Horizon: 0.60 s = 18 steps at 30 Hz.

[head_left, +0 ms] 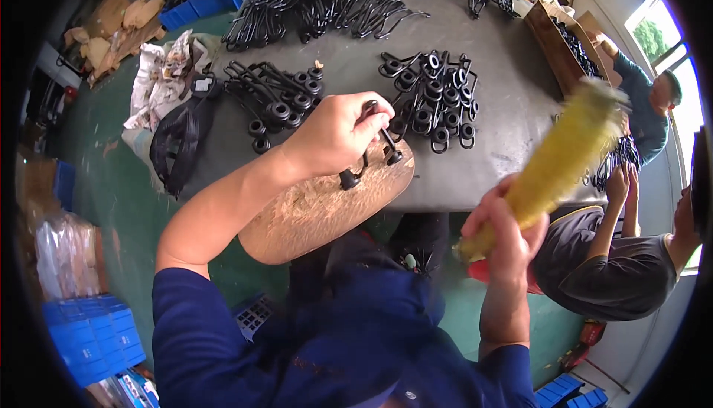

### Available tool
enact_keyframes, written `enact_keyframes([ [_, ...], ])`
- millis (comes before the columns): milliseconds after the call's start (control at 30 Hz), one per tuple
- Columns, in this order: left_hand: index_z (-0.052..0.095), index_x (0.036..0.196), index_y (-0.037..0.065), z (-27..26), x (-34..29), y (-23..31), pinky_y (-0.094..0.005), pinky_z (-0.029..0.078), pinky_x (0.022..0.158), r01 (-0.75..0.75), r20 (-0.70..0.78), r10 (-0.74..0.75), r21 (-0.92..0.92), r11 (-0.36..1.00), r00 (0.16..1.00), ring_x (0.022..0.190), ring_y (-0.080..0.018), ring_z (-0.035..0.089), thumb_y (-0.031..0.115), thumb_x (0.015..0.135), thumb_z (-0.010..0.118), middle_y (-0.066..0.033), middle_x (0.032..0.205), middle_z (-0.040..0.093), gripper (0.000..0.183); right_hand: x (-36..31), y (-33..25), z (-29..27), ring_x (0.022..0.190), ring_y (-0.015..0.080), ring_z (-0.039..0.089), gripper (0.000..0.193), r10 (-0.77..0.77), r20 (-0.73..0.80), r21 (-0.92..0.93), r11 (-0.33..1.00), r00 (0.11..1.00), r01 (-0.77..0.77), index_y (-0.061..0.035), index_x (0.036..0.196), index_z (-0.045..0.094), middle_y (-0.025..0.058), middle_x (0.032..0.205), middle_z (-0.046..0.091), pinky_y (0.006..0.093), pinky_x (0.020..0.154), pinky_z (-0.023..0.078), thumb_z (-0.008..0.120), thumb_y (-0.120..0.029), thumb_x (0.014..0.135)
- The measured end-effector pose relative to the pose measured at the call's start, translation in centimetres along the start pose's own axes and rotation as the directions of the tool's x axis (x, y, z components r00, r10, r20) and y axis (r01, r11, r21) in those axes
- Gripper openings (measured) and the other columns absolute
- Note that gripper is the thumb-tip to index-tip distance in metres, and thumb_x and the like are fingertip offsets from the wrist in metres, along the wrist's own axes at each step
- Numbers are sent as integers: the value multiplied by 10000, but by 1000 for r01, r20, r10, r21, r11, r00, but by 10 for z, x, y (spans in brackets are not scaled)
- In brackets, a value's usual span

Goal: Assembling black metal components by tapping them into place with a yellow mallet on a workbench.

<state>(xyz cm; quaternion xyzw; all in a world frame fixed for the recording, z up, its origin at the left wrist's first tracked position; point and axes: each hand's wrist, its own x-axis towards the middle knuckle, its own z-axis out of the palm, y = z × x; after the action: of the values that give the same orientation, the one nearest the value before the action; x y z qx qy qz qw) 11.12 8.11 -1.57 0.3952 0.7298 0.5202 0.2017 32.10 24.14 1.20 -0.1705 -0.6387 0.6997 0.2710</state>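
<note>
My left hand (338,129) is closed around a black bent metal rod (387,139) with black rubber bushings. The rod's lower ends rest on a worn wooden board (316,218) at the table's near edge. In my right hand (509,226) is a thick yellow cylindrical club (557,159), gripped near its lower end and raised to the right of the board. Motion blurs the club, and its exact kind is unclear. Beyond my left hand lie two groups of rods with bushings, one on the left (278,103) and one on the right (438,99).
A large heap of black bent rods (319,3) covers the back of the grey table (505,59). A cardboard box (553,44) of black parts stands at the right. Two people (616,259) (646,103) work there. A black bag (182,140) lies at the left edge.
</note>
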Motion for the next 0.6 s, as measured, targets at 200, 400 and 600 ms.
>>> enact_keyframes([
  [200, 625, 951, -19, -6, 11, -11, -236, 492, 641, -7, -42, 9, 56, 998, 999, 706, -72, 598, 82, 945, 561, -15, 759, 623, 119, -9, 50, -1, 534, 138, 545, 219, -99, 371, -535, 790, 923, 300, 33, 1009, 526, 87, 727, 593, 291, 515, 456, 594, -72, 829],
  [400, 628, 878, -3, -16, 14, -24, -245, 477, 566, -100, -79, 112, 144, 985, 991, 611, -63, 572, 140, 933, 591, 10, 673, 607, 158, -43, 42, 14, 533, 91, 526, 253, 674, 172, -529, 678, 718, -510, 19, 1063, 510, 28, 717, 554, 251, 491, 445, 601, -109, 865],
  [600, 648, 821, -18, -22, 21, -12, -292, 457, 586, -55, -33, 62, 176, 983, 998, 593, -99, 537, 122, 875, 598, -57, 648, 618, 158, -34, 50, 1, 655, 192, 595, 143, -75, 728, -546, 537, 682, 643, -26, 947, 577, 52, 728, 586, 337, 600, 500, 616, -33, 810],
])
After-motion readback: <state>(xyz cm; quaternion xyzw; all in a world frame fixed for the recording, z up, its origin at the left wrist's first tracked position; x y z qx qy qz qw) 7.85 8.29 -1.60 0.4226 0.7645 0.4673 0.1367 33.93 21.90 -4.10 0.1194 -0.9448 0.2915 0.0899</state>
